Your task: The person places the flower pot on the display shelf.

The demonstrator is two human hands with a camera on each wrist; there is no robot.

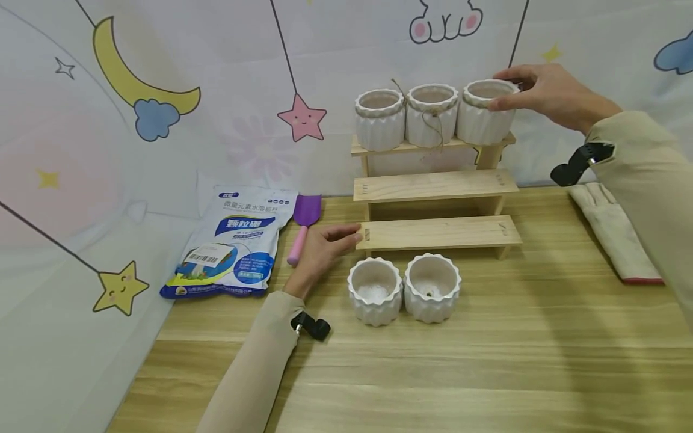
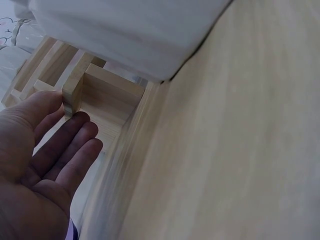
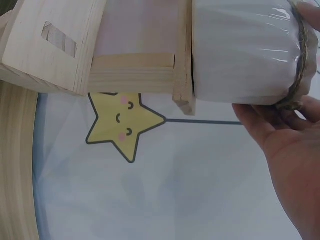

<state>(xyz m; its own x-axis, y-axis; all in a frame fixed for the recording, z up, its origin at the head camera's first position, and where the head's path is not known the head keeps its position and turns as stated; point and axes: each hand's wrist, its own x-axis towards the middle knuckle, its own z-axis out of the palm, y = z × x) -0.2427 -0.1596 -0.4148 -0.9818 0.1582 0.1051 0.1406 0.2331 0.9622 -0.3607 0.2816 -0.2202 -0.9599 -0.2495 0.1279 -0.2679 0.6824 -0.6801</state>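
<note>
A three-tier wooden plant stand [image 1: 435,233] stands against the back, with three white fluted flowerpots in a row along its top step. My right hand [image 1: 557,96] grips the rightmost flowerpot [image 1: 484,123] near its rim, thumb in front and fingers behind. In the right wrist view that flowerpot [image 3: 245,50] sits on the top board, a twine cord [image 3: 302,55] round its neck. My left hand [image 1: 320,255] pinches the left end of the lowest step. The left wrist view shows the thumb and fingertips at the board's end [image 2: 72,92].
Two shorter white flowerpots, a left one [image 1: 375,294] and a right one [image 1: 433,290], stand before the stand. To the left lie a blue-and-white fertilizer bag [image 1: 233,240] and a purple shovel [image 1: 307,210] with a pink handle. Pale gloves [image 1: 614,231] lie at the right.
</note>
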